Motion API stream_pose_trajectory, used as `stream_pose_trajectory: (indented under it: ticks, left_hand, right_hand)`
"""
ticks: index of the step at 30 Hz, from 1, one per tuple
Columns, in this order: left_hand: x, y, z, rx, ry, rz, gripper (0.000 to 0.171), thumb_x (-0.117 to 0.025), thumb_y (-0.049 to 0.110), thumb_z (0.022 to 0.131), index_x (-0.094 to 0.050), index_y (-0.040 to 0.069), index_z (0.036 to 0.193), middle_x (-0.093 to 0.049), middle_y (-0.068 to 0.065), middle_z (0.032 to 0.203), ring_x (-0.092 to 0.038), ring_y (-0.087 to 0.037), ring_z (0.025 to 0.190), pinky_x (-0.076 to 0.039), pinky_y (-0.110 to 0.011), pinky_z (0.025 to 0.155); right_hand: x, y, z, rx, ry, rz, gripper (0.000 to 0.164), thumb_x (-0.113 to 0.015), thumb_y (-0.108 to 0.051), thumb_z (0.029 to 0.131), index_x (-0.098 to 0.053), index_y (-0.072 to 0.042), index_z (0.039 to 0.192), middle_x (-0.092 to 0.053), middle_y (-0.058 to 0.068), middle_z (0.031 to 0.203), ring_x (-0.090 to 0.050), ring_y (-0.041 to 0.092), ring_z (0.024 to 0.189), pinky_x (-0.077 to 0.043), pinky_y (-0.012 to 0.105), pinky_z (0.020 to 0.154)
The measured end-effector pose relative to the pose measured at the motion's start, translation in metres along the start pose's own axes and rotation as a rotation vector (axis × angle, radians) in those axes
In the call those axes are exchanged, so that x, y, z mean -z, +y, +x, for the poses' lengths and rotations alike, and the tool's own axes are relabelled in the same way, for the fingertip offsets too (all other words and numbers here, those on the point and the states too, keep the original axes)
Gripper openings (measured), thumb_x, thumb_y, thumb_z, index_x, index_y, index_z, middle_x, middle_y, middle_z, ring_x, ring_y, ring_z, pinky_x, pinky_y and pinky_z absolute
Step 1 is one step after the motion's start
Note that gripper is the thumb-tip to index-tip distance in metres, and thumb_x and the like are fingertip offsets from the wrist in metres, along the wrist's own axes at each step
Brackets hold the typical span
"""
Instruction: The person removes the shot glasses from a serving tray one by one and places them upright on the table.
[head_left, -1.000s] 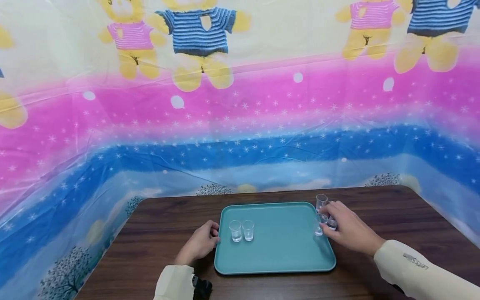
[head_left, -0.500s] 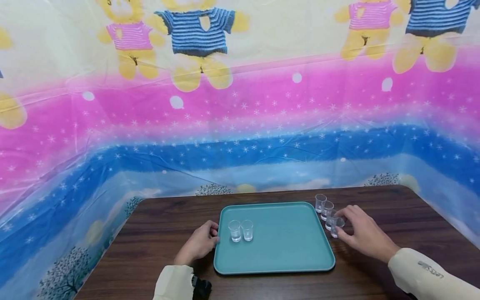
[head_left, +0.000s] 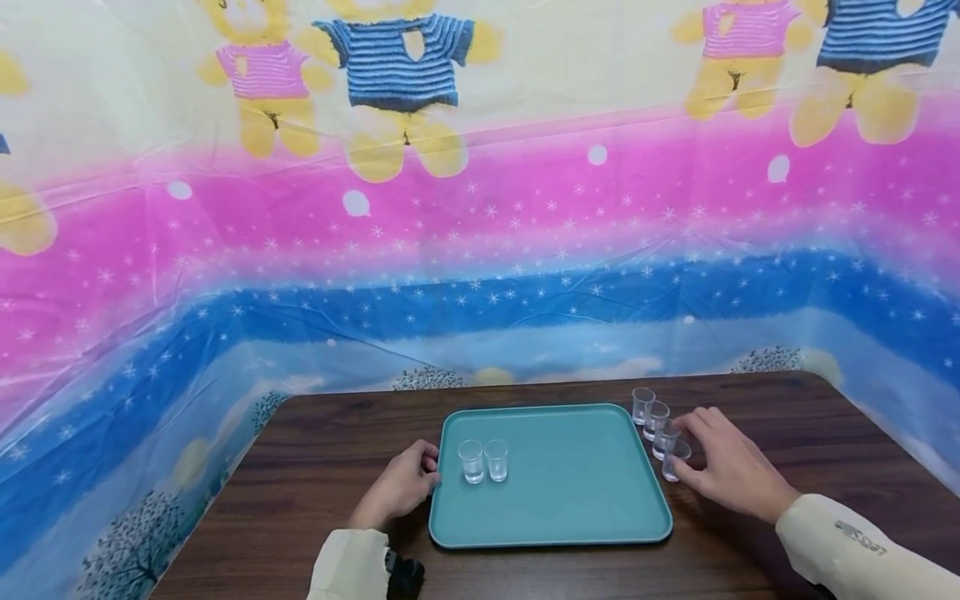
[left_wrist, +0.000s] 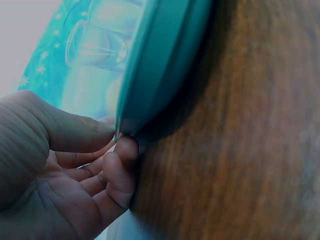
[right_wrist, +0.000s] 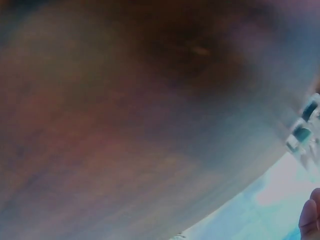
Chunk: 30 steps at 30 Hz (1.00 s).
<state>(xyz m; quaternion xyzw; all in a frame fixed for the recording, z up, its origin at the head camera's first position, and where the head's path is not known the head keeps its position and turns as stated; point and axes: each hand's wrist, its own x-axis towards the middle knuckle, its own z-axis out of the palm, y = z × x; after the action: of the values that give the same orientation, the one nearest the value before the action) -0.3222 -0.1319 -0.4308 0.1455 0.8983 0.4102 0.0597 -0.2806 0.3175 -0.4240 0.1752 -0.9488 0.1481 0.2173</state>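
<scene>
The left hand (head_left: 400, 483) pinches the tray (head_left: 562, 487), the outstretched right hand (head_left: 735, 467) a glass (head_left: 670, 467).

Clear cups (head_left: 472, 462), six in all: two on one green tray (head_left: 570, 504) and four just beside it. One left grip (head_left: 397, 483) and one right grip (head_left: 738, 467) make two, together with two pale sleeves (head_left: 348, 562) and one wood-grained surface (head_left: 337, 442).
</scene>
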Motion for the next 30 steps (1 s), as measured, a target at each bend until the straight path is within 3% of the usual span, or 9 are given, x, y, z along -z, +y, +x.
stream_pose_trajectory:
  ticks: [4, 12, 19, 25, 30]
  left_hand:
    - [0.001, -0.001, 0.0, -0.005, 0.004, 0.003, 0.024, -0.055, -0.003, 0.092, -0.048, -0.004, 0.115, -0.047, -0.008, 0.091, -0.049, -0.019, 0.073, -0.043, -0.033, 0.063]
    - [0.001, -0.001, -0.003, -0.028, -0.011, 0.012, 0.026, -0.055, -0.002, 0.092, -0.048, -0.005, 0.117, -0.047, -0.008, 0.091, -0.048, -0.02, 0.074, -0.042, -0.034, 0.064]
    - [0.002, -0.002, -0.004, -0.031, -0.019, 0.016, 0.027, -0.055, -0.001, 0.093, -0.048, -0.004, 0.118, -0.047, -0.008, 0.091, -0.048, -0.019, 0.074, -0.042, -0.034, 0.064]
    - [0.002, -0.002, -0.004, -0.029, -0.015, 0.029, 0.027, -0.055, -0.001, 0.093, -0.048, -0.005, 0.118, -0.048, -0.007, 0.091, -0.048, -0.02, 0.075, -0.042, -0.035, 0.065]
    - [0.002, -0.001, -0.004, -0.032, -0.016, 0.036, 0.027, -0.055, -0.001, 0.093, -0.048, -0.005, 0.118, -0.048, -0.008, 0.091, -0.047, -0.02, 0.076, -0.041, -0.035, 0.065]
  right_hand:
    - [0.0, -0.009, 0.011, 0.035, 0.021, 0.03, 0.034, -0.072, -0.025, 0.081, -0.061, -0.01, 0.109, -0.052, -0.002, 0.096, -0.042, 0.011, 0.081, -0.041, 0.033, 0.064]
    - [-0.008, -0.035, 0.03, 0.096, -0.026, 0.137, 0.035, -0.071, -0.025, 0.084, -0.058, -0.013, 0.115, -0.051, -0.004, 0.102, -0.046, 0.015, 0.085, -0.043, 0.035, 0.068]
    - [-0.024, -0.064, 0.047, 0.176, -0.056, 0.157, 0.037, -0.073, -0.026, 0.082, -0.058, -0.014, 0.115, -0.054, -0.002, 0.105, -0.05, 0.015, 0.098, -0.046, 0.039, 0.079]
    - [-0.036, -0.09, 0.06, 0.219, -0.105, 0.195, 0.039, -0.073, -0.027, 0.083, -0.058, -0.013, 0.117, -0.051, -0.007, 0.105, -0.048, 0.011, 0.097, -0.046, 0.037, 0.08]
    - [-0.042, -0.107, 0.069, 0.248, -0.144, 0.189, 0.037, -0.071, -0.027, 0.085, -0.058, -0.012, 0.116, -0.054, -0.002, 0.106, -0.05, 0.013, 0.099, -0.046, 0.037, 0.082]
